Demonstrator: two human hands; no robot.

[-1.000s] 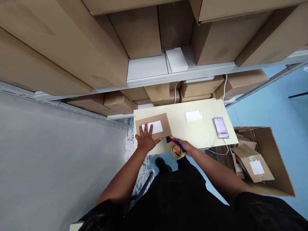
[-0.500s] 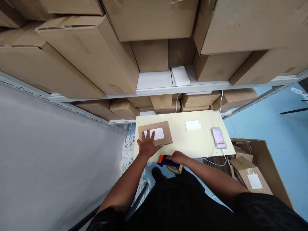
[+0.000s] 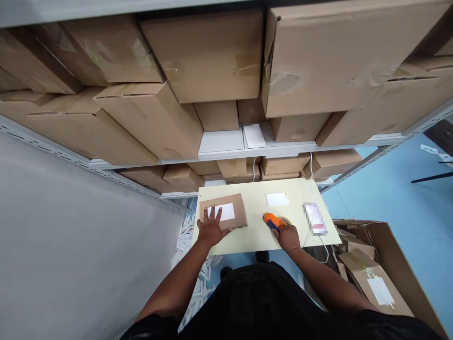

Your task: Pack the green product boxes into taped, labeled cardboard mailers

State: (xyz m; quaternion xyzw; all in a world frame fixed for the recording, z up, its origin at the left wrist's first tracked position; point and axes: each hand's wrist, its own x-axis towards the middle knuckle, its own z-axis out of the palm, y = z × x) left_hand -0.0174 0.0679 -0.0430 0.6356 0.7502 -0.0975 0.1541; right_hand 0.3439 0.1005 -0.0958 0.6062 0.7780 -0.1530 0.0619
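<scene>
A flat brown cardboard parcel (image 3: 236,211) with a white label lies on the left of a small pale yellow table (image 3: 258,236). My left hand (image 3: 210,228) rests flat on it, fingers spread. My right hand (image 3: 289,236) is closed on an orange and blue tape dispenser (image 3: 273,220), which sits on the table right of the parcel.
A white card (image 3: 277,199) and a phone (image 3: 313,219) on a white cable lie on the table's right side. Metal shelves stacked with cardboard boxes (image 3: 212,52) rise behind. An open carton (image 3: 396,264) of labelled parcels stands on the blue floor at right. White paper scraps (image 3: 184,241) litter the floor at left.
My right hand has brought the tape dispenser from the table's near edge up onto the tabletop, right of the parcel. My left hand stays on the parcel. My view has tilted up.
</scene>
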